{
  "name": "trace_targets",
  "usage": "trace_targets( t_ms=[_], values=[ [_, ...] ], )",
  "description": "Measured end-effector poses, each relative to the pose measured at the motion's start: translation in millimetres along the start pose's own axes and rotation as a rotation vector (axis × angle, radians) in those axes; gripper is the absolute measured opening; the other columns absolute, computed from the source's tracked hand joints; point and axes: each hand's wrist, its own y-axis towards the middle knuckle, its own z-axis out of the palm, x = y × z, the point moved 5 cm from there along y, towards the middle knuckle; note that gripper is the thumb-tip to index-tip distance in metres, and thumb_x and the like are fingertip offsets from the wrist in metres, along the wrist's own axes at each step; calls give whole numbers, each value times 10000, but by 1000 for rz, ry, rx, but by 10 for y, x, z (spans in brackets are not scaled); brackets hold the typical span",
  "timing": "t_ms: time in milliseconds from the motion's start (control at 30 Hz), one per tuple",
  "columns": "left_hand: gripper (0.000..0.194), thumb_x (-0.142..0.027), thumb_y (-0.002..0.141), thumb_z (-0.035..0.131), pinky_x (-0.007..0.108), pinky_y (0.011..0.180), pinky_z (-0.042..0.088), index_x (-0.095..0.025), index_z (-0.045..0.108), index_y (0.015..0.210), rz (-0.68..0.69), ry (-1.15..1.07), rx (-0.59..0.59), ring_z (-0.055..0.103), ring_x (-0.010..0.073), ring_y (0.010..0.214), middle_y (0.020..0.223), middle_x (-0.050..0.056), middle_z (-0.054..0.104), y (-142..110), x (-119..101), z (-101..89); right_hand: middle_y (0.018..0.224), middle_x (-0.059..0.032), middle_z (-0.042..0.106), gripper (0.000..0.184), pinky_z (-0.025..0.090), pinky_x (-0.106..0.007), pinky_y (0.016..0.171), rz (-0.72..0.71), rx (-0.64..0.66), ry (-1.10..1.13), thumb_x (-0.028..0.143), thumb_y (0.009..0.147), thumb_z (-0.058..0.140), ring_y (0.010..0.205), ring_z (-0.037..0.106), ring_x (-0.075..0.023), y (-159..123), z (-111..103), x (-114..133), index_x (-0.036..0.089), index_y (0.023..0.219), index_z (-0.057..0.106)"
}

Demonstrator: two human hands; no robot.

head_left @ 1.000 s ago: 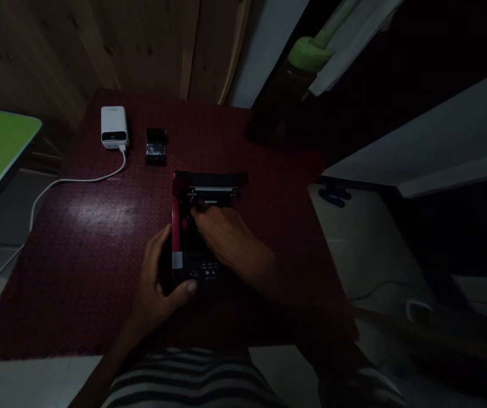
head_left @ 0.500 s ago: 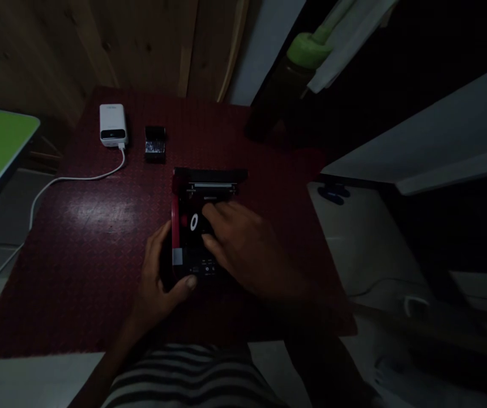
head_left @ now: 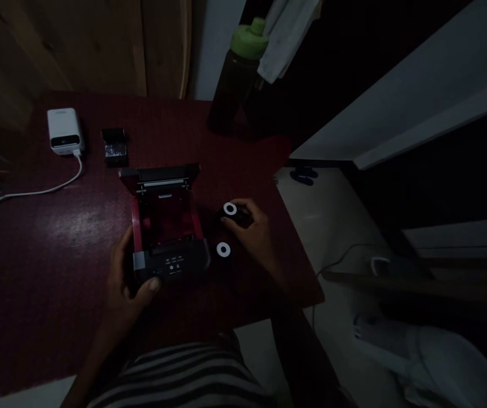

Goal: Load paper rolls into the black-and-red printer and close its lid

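A small red and black printer [head_left: 171, 258] stands on the table with its lid [head_left: 162, 175] tipped up. Its red inner bay [head_left: 169, 218] shows no roll. My left hand [head_left: 127, 277] grips the front left corner, thumb on the front panel and fingers along the side. To the right of the printer, my right hand [head_left: 254, 226] pinches a dark roll [head_left: 230, 209] with a white ring on its end. A second dark roll with a white ring [head_left: 223, 250] is nearer to me, just below that hand.
The dark red table [head_left: 77, 226] carries a white power bank [head_left: 64, 131] with a white cable [head_left: 39, 191]. A small black object [head_left: 115, 147] lies beside it. A bottle with a green cap [head_left: 239, 68] stands at the back. The room is dim.
My right hand has come out of the printer's bay and moved right with the roll. The bay's inside now shows. My left hand still holds the printer; the view has shifted right.
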Motion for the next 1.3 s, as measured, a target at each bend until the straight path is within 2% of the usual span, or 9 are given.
trace_targets(
  t_ms=[167, 300, 500, 633, 767, 900, 1000, 1167, 1300],
  values=[
    [870, -610, 960, 772, 563, 1296, 434, -371, 444, 1729, -19, 20, -5, 467, 409, 1598, 1721, 89, 500, -10, 24, -12, 1109, -52, 830, 333, 630, -487, 1002, 20, 29, 16, 373, 803, 799, 1056, 791, -276, -48, 123, -203, 263, 1106, 715],
    [868, -607, 954, 780, 568, 1278, 459, -378, 453, 1725, -13, 17, 1, 503, 412, 1568, 1696, 95, 524, -5, 18, -15, 1340, -93, 810, 516, 630, -480, 1032, 47, 33, 8, 357, 808, 810, 1179, 781, -280, -169, -6, -231, 277, 1306, 705],
    [841, -599, 964, 772, 554, 1255, 498, -407, 460, 1721, 0, 4, 0, 505, 407, 1572, 1707, 75, 517, 2, -11, -6, 1134, -75, 857, 248, 658, -448, 915, 85, 85, -71, 298, 884, 781, 987, 810, -269, -657, -316, -107, 268, 1129, 811],
    [853, -634, 971, 751, 600, 1262, 478, -374, 450, 1726, 16, 45, 11, 507, 419, 1564, 1685, 108, 528, 20, -42, -5, 1255, -60, 854, 436, 652, -463, 1003, 49, 152, -72, 206, 796, 768, 1153, 800, -287, -834, -117, -94, 302, 1218, 821],
    [864, -633, 980, 743, 618, 1269, 464, -346, 431, 1733, 44, 62, 23, 506, 417, 1565, 1688, 129, 516, 26, -64, -3, 1210, -66, 865, 303, 622, -505, 1081, 15, 143, -91, 234, 860, 731, 1180, 800, -294, -829, 69, -70, 283, 1146, 815],
    [862, -610, 990, 741, 629, 1279, 450, -348, 407, 1740, 65, 67, 32, 503, 408, 1569, 1695, 127, 509, 10, -64, -5, 1171, -46, 867, 269, 651, -463, 1005, -28, 174, -161, 233, 911, 727, 1102, 822, -277, -776, -120, 324, 287, 1169, 786],
    [861, -594, 999, 740, 633, 1286, 440, -357, 385, 1746, 74, 80, 43, 484, 401, 1586, 1714, 127, 486, 4, -76, -5, 1201, -39, 845, 369, 641, -450, 1012, -263, 207, -331, 151, 919, 669, 1105, 811, -266, -637, -245, 893, 290, 1254, 740],
    [859, -575, 1006, 741, 657, 1297, 414, -321, 385, 1745, 74, 91, 45, 467, 407, 1593, 1718, 146, 478, 2, -94, 9, 1248, -124, 813, 324, 609, -483, 1037, -691, 451, -507, 85, 1038, 596, 1131, 750, -287, -332, 304, 1495, 187, 1333, 682],
    [876, -536, 996, 768, 653, 1313, 393, -325, 375, 1750, 86, 50, 43, 451, 401, 1607, 1734, 141, 465, -1, -95, 30, 1165, -133, 808, 277, 590, -462, 948, -676, 636, -778, 9, 1015, 579, 1079, 717, -308, -192, 875, 1439, 187, 1157, 738]
  ],
)
